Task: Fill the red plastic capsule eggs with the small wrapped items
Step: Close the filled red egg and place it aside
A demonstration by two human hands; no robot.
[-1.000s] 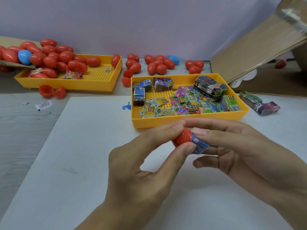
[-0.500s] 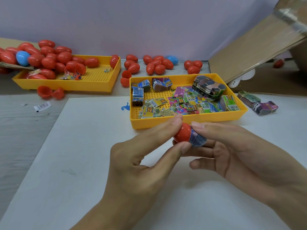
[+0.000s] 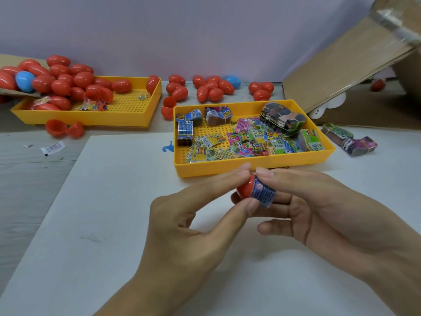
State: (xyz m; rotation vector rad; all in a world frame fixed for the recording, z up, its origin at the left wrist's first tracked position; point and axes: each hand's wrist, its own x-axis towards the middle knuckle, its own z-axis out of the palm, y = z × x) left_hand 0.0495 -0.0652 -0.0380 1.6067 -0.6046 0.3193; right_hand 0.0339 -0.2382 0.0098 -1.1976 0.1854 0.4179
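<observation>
My left hand (image 3: 193, 226) pinches a red capsule egg half (image 3: 245, 189) between thumb and forefinger, just in front of the near yellow tray (image 3: 250, 167). A blue wrapped item (image 3: 263, 192) sticks out of the half's open side. My right hand (image 3: 323, 210) pinches that item with forefinger on top; its thumb is hidden behind the item. The tray holds several loose wrapped items (image 3: 241, 142) and banded bundles (image 3: 282, 117).
A second yellow tray (image 3: 127, 115) at the back left holds many red eggs (image 3: 68, 80) and one blue egg (image 3: 24, 81). More red eggs (image 3: 211, 87) lie along the wall. Open red halves (image 3: 63, 128) lie left. A cardboard flap (image 3: 341, 60) leans at right; bundles (image 3: 357, 144) beside it.
Both hands with the egg half and the blue item have risen slightly toward the near tray. The blue item shows more clearly at the half's opening.
</observation>
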